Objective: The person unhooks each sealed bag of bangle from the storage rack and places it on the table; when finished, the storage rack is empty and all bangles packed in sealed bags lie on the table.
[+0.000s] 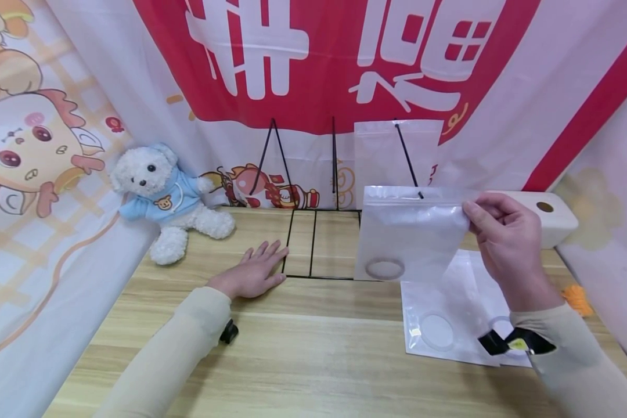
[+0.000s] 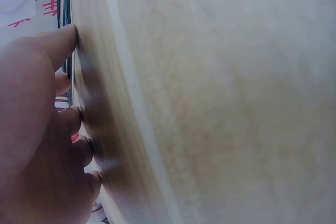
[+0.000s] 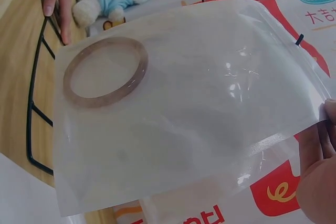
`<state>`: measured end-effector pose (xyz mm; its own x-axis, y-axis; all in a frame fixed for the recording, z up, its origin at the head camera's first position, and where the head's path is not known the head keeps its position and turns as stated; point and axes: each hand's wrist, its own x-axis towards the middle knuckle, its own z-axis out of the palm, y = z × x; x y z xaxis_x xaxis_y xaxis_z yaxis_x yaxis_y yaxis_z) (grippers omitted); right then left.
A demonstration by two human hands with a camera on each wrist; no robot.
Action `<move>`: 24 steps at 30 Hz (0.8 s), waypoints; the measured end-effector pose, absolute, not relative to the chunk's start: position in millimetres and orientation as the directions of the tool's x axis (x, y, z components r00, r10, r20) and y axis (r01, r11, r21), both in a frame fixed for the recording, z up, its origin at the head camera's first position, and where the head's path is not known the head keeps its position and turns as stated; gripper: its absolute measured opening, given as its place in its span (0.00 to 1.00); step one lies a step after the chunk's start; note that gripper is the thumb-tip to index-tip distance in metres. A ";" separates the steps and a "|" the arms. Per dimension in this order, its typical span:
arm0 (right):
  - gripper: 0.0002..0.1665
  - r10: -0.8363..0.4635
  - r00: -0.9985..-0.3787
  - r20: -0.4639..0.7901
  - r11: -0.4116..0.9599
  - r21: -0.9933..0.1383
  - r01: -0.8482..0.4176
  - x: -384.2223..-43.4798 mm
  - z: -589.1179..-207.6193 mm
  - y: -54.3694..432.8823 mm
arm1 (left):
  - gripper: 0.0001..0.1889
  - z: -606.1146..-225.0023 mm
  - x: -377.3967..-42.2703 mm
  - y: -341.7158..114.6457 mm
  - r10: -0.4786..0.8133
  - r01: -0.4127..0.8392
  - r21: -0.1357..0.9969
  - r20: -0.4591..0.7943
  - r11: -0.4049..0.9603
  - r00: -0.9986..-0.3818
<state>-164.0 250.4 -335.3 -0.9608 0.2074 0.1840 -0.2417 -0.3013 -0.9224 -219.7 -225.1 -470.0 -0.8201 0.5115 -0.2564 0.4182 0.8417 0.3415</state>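
Note:
My right hand (image 1: 507,244) pinches the upper right edge of a translucent zip bag (image 1: 418,232) between thumb and fingers. A pinkish bangle (image 3: 142,64) lies at the bottom of this bag. The tip of a black wire hook (image 1: 407,157) pokes through near the bag's top edge. Behind it another zip bag (image 1: 376,151) hangs on the same hook. The hook belongs to a black wire rack (image 1: 313,244) on the table. Fingers spread, my left hand (image 1: 253,270) rests on the table, its fingertips at the left side of the rack's base.
More zip bags (image 1: 418,302) with rings inside lie on the wooden table (image 1: 303,360) at right. A white teddy bear (image 1: 172,197) in blue sits at back left. A white box (image 1: 554,217) and an orange item (image 1: 577,299) stand beyond my right arm. Printed cloth (image 1: 324,52) hangs behind.

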 end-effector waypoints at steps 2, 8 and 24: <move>0.21 0.212 -0.959 0.191 -0.295 -0.923 -0.248 -162.0 -336.0 250.3 | 0.38 -469.6 -219.4 -225.0 0.511 0.418 0.340 -0.258 0.842 -0.820; 0.21 0.214 -0.953 0.214 -0.306 -0.912 -0.274 -154.3 -338.2 250.6 | 0.37 -468.8 -219.4 -224.2 0.511 0.417 0.344 -0.257 0.841 -0.820; 0.10 0.225 -0.939 0.259 -0.348 -0.879 -0.326 -132.2 -351.4 247.4 | 0.38 -467.6 -219.1 -223.7 0.505 0.412 0.332 -0.273 0.849 -0.819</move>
